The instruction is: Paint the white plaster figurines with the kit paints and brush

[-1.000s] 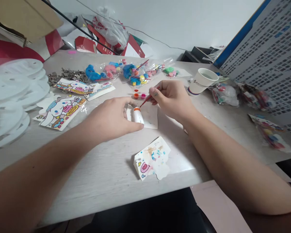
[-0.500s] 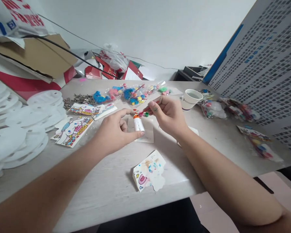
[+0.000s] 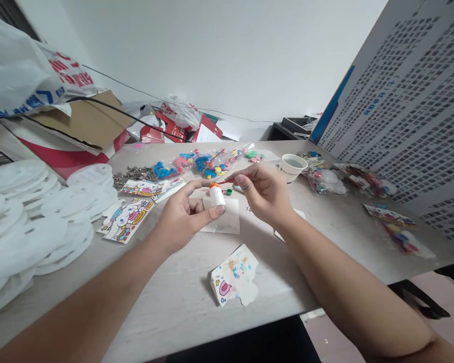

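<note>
My left hand point(image 3: 187, 212) pinches a small white figure point(image 3: 218, 197) with an orange top between thumb and fingers, holding it upright over the table. My right hand point(image 3: 267, 194) is closed on a thin red paintbrush point(image 3: 230, 180), which points left. Its far end meets or nearly meets the orange top; bristles are too small to make out. Behind the figure a green paint pot point(image 3: 229, 191) shows, partly hidden. Under the hands lies a clear sheet point(image 3: 227, 222). Closer to me is a cut-out card point(image 3: 236, 275) smeared with brown and blue paint.
Left, white discs point(image 3: 26, 232) stand in piles beside printed cards point(image 3: 130, 217). Bags of coloured parts point(image 3: 208, 164) line the back. A paper cup point(image 3: 294, 166) of clear liquid stands right of my right hand, with more packets point(image 3: 327, 181) beyond. A tall printed board point(image 3: 408, 111) borders the right.
The white figure has turned in my left hand, so a smoother side faces me. The paintbrush has come over its orange top. The whole view has shifted slightly.
</note>
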The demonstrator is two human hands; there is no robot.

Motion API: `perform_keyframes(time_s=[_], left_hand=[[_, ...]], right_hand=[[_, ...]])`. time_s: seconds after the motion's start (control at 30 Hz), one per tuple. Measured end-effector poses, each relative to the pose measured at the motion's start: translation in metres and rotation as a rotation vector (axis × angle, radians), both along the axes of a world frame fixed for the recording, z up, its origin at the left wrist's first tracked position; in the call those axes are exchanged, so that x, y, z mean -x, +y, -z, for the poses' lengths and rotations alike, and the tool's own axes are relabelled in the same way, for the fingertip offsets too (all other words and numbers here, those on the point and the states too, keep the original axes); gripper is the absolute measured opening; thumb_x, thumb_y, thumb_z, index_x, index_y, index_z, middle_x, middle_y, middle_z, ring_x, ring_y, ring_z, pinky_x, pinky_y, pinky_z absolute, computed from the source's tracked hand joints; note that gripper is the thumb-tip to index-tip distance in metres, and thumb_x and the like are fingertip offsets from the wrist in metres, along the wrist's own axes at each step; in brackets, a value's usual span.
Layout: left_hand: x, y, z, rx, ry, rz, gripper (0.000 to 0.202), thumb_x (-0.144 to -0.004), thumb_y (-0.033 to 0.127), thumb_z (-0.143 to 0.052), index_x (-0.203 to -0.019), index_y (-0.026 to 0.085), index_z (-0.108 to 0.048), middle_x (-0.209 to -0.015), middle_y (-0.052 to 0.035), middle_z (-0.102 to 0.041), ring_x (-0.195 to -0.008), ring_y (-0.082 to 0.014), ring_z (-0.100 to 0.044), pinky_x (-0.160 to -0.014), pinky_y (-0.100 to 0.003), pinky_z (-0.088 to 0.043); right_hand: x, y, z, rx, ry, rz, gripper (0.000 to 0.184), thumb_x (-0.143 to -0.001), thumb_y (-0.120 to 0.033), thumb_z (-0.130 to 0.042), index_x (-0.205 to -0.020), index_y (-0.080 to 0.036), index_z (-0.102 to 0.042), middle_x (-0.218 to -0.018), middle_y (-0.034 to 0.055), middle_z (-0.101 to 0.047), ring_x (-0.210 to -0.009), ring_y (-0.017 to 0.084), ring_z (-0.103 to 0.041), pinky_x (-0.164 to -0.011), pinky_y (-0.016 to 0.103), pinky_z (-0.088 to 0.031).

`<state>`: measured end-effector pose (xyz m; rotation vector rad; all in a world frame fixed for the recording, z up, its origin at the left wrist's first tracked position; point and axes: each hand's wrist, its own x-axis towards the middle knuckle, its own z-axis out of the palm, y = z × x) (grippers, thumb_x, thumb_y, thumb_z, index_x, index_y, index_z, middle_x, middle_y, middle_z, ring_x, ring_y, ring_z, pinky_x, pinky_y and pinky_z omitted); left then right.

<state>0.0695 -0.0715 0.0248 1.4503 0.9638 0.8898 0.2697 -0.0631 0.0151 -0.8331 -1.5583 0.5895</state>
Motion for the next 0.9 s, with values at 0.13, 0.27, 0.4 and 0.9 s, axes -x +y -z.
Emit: perform_keyframes(time_s=[0.13, 0.27, 0.4, 0.9], left_hand=[[0.001, 0.0, -0.002, 0.0, -0.016, 0.012, 0.063, -0.076, 0.04, -0.079, -0.13, 0.025, -0.051, -0.05, 0.0122, -0.034, -0.048, -0.0071, -0.028, -0.048, -0.022, -0.021], [0.002, 0.0, -0.001, -0.03, -0.003, 0.014, 0.066, -0.076, 0.04, -0.079, -0.133, 0.026, -0.049, -0.05, 0.0121, -0.035, -0.047, -0.0075, -0.03, -0.048, -0.022, -0.023], [0.001, 0.0, 0.002, -0.055, 0.019, 0.006, 0.067, -0.075, 0.038, -0.08, -0.133, 0.026, -0.049, -0.051, 0.0121, -0.035, -0.048, -0.0078, -0.031, -0.049, -0.022, -0.026], [0.002, -0.002, 0.0, -0.136, 0.141, -0.062, 0.071, -0.073, 0.04, -0.08, -0.136, 0.03, -0.05, -0.055, 0.0104, -0.038, -0.05, -0.0096, -0.037, -0.053, -0.025, -0.033]], right_hand=[[-0.003, -0.001, -0.002, -0.13, 0.001, 0.058, 0.011, -0.093, -0.031, -0.064, -0.093, -0.02, -0.066, -0.092, 0.0074, -0.075, -0.086, 0.019, -0.071, -0.078, 0.036, -0.058], [-0.004, -0.004, -0.005, -0.162, -0.069, 0.041, 0.009, -0.093, -0.028, -0.062, -0.095, -0.021, -0.067, -0.095, 0.0073, -0.075, -0.089, 0.019, -0.071, -0.08, 0.037, -0.058], [-0.007, -0.005, -0.007, -0.13, -0.065, -0.015, 0.008, -0.093, -0.027, -0.063, -0.095, -0.021, -0.068, -0.091, 0.0074, -0.075, -0.084, 0.019, -0.071, -0.078, 0.038, -0.058], [-0.01, -0.006, -0.012, -0.175, -0.055, 0.07, 0.012, -0.092, -0.033, -0.065, -0.091, -0.021, -0.07, -0.087, 0.0058, -0.076, -0.079, 0.018, -0.071, -0.074, 0.036, -0.059]])
